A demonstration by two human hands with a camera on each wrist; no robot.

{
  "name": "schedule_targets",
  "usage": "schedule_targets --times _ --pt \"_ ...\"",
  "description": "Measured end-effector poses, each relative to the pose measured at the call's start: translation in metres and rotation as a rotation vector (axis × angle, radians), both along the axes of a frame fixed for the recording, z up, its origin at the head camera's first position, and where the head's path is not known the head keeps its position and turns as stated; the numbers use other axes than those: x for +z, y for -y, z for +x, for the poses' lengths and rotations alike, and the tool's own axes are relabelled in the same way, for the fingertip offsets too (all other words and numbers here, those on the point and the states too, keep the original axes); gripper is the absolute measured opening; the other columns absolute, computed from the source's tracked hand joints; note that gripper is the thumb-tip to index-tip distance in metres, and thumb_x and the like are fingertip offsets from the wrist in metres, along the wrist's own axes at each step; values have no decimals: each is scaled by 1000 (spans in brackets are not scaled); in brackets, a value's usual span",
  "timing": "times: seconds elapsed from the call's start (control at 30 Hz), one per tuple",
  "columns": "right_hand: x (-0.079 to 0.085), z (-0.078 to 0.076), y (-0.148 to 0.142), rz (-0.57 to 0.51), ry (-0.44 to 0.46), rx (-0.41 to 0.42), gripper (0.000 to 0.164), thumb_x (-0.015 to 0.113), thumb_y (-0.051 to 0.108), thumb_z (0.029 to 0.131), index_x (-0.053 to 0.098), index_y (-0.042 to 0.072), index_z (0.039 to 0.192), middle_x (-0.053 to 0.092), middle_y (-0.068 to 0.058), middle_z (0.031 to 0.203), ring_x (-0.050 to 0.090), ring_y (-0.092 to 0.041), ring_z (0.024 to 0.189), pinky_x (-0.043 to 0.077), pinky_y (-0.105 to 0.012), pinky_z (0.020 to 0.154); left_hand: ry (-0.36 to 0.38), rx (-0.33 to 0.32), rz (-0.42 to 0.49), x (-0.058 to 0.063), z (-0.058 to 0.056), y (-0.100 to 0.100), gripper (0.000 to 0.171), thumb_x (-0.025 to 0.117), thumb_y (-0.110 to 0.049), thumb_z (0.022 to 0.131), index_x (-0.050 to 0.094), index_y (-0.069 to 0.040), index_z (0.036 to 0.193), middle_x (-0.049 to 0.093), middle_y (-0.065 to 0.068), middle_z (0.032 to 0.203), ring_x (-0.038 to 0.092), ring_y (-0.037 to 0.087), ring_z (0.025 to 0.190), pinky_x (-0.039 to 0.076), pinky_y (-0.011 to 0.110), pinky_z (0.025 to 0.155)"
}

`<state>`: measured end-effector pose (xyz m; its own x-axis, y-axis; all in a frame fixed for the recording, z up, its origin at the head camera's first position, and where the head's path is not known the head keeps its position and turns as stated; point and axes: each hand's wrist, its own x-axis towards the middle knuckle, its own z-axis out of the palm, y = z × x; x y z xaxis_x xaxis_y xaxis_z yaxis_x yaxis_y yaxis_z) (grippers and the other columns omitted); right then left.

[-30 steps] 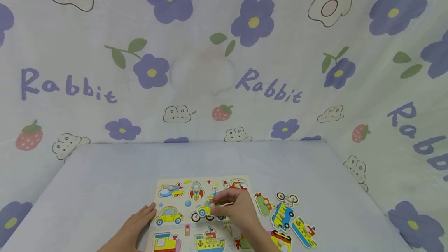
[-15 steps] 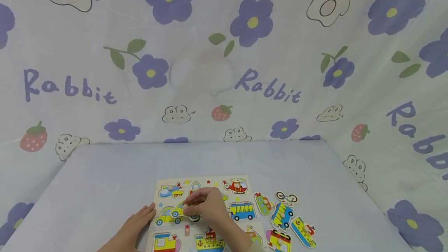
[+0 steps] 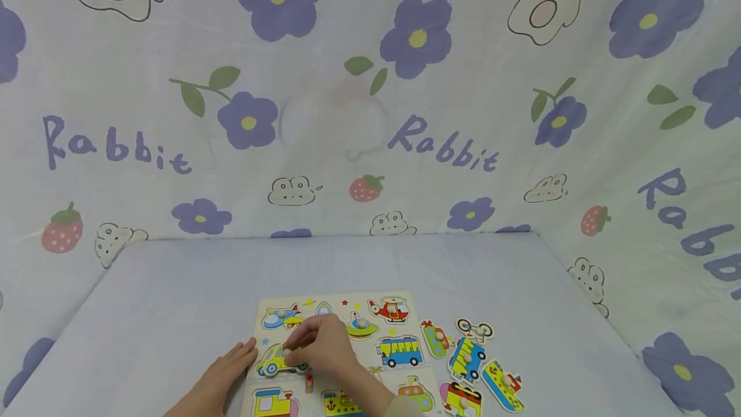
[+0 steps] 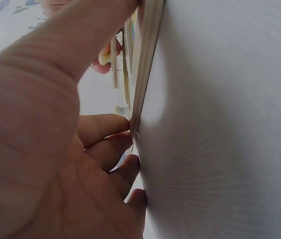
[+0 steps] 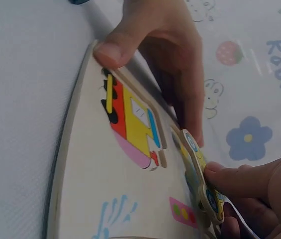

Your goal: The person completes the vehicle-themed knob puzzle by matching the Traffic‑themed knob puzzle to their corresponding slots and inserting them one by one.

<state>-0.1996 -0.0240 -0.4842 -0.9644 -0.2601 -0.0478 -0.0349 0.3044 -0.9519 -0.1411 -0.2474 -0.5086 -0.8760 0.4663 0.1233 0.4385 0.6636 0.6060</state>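
My right hand [image 3: 324, 347] pinches the knob of a yellow car puzzle piece [image 3: 272, 364] over the printed car at the left of a wooden puzzle board [image 3: 405, 330]. In the right wrist view the car piece [image 5: 211, 199] stands tilted close over the board [image 5: 80, 174], its edge towards the camera. My left hand [image 3: 222, 375] lies along the board's left edge with fingers fairly straight. The left wrist view has the fingertips of this left hand [image 4: 98, 169] against the board's side. Its thumb [image 5: 109, 54] rests on the board's corner in the right wrist view.
Knobbed pieces lie right of the board: a bicycle [image 3: 475, 329], a submarine [image 3: 435, 338], a bus [image 3: 466, 358], a ship [image 3: 502, 383] and a train [image 3: 461, 398]. Airplane [image 3: 282, 316], flying saucer [image 3: 361, 325] and helicopter [image 3: 389, 308] pieces sit in the board. A patterned cloth [image 3: 347, 114] hangs behind.
My right hand has carried the car piece left across the board, from over the motorcycle picture to the printed car. The left hand has stayed at the board's edge.
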Motion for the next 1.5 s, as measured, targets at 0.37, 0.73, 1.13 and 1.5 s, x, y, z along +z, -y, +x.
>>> schedule_targets --times 0.37,0.73,1.13,1.5 --pt "-1 -1 6 58 -117 30 21 89 1 68 73 13 68 65 9 61 62 -7 58 51 -21 54 -69 -34 31 -8 -1 4 105 87 -48 68 41 13 140 37 32 146 32 58 130 28 76 95" --pt "-1 -6 10 103 -173 135 21 89 0 68 71 11 67 65 10 62 60 -5 55 48 -19 57 -137 -66 20 -13 -6 6 103 88 -46 68 42 14 138 39 35 143 36 61 124 32 76 91" --pt "-4 -10 8 51 -149 139 20 88 0 68 71 10 68 67 9 64 63 -5 58 51 -19 59 -103 -47 17 -13 -4 6 103 87 -47 69 41 12 141 38 32 146 34 58 128 31 76 93" --pt "-7 -13 7 45 -113 158 18 87 -1 70 72 10 69 68 8 65 64 -6 59 51 -19 59 -44 -33 31 -12 -4 5 102 85 -47 71 41 11 142 36 30 148 31 57 131 30 75 95"
